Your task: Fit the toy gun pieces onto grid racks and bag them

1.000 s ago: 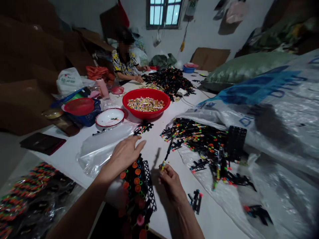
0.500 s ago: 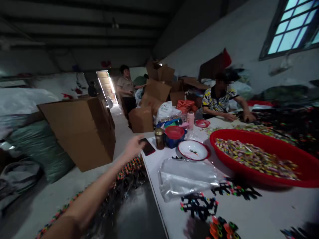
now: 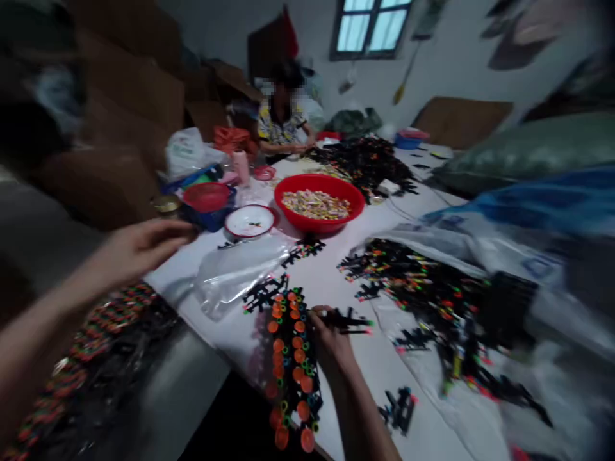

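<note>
My left hand [image 3: 144,246] reaches over the table's left edge, fingers stretched out and slightly blurred, nothing visible in them. It is just below a jar with a gold lid [image 3: 166,203] and left of a blue basket [image 3: 211,218] holding a red bowl. My right hand [image 3: 331,339] has its fingers closed at a small black toy gun [image 3: 346,319] with pink tips. Against that hand's left side stand two long rows of orange suction cups [image 3: 298,355] with black toy parts. A clear plastic bag [image 3: 240,269] lies flat between the hands.
A red basin [image 3: 319,221] holds many small colourful pieces. Beside it sits a white plate [image 3: 250,221]. Many black toy guns [image 3: 423,275] spill from a sack at right. A co-worker [image 3: 281,121] sits across the table. Colourful bundles [image 3: 96,339] lie below the table's left side.
The view has swung right and down, bringing my right hand and the rows of suction cups into sight. The phone beside my left hand no longer shows.
</note>
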The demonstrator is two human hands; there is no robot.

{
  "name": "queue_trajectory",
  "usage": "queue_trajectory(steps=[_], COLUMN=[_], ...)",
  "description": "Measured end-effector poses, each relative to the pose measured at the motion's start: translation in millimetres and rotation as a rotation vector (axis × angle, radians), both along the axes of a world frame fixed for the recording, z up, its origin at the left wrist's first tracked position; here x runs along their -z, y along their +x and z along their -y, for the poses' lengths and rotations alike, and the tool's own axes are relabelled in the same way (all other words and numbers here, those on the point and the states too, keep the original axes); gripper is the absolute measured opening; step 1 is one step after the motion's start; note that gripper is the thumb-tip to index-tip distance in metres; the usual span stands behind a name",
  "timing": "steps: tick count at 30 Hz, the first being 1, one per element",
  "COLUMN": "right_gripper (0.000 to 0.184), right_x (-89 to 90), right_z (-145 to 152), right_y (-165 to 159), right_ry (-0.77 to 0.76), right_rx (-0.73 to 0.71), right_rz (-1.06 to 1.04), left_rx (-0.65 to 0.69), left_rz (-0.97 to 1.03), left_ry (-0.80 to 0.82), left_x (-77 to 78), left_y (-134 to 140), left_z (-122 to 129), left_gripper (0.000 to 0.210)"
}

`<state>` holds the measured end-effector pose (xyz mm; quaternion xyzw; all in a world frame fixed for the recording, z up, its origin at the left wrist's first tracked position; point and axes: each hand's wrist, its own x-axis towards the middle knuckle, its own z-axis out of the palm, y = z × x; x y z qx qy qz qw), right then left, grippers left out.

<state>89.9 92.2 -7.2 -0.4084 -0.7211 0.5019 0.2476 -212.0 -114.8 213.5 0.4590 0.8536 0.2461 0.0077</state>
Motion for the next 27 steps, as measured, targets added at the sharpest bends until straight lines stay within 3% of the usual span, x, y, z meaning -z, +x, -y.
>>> queue_trajectory(steps=[3, 5, 6, 9, 12, 16, 19, 23, 24, 27], right_gripper=[0.028, 0.027, 0.027, 0.025, 0.023, 0.024, 0.026, 0.011, 0.010, 0.020], right_x=[11.7, 16.0, 17.5, 21.5, 22.3, 12.6, 3.2, -12.0, -17.3, -35.3], right_z=[5, 6, 5, 1, 1, 12, 11, -40, -62, -127], right_y=[-14, -22, -25, -30, -32, -42, -45, -19, -10, 5], right_ry=[-0.020, 0.003, 0.048, 0.244, 0.385, 0.444, 0.448, 0.473, 0.522, 0.700], right_rx=[0.104, 0.099, 0.068, -0.035, -0.108, -0.163, -0.182, -0.373, -0.346, -0.058], right_rz=[-0.050, -0.073, -0.075, -0.021, 0.150, 0.398, 0.468, 0.448, 0.491, 0.636], left_rx=[0.388, 0.523, 0.519, 0.436, 0.402, 0.419, 0.421, 0.434, 0.435, 0.422], left_rz=[0.036, -0.014, -0.020, 0.024, 0.057, 0.020, -0.019, -0.017, -0.015, -0.003], left_ry=[-0.046, -0.145, -0.187, -0.301, -0.364, -0.404, -0.461, -0.494, -0.492, -0.493], left_x=[31.7, 50.2, 58.4, 74.8, 77.9, 75.8, 77.8, 80.7, 80.9, 80.2], left_y=[78, 122, 137, 162, 166, 164, 159, 154, 154, 154], left_z=[-95, -130, -139, -149, -147, -150, -156, -160, -160, -159], left_gripper=[0.055, 0.052, 0.053, 0.061, 0.065, 0.060, 0.049, 0.046, 0.045, 0.045])
